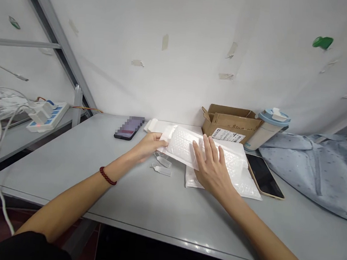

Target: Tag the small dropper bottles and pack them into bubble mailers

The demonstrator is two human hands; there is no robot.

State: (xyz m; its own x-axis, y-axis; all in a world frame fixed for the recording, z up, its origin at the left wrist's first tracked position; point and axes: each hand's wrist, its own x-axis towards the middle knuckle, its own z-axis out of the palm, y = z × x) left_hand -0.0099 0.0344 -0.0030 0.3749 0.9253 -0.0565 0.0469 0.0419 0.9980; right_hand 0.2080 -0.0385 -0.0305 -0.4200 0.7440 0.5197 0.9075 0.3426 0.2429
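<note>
A white bubble mailer lies slanted above the grey table, over other white mailers. My left hand pinches its left end between thumb and fingers. Spread flat on its right part is my right hand, fingers apart. Beneath it, another bubble mailer shows at the lower right. Just below my left hand, two small clear plastic bottles with thin tips lie on the table, the upper one partly covered.
A dark phone lies at the back left. An open cardboard box, a tumbler with a blue lid, a second phone and a blue-grey fabric bag stand or lie right. A power strip with white cables is far left.
</note>
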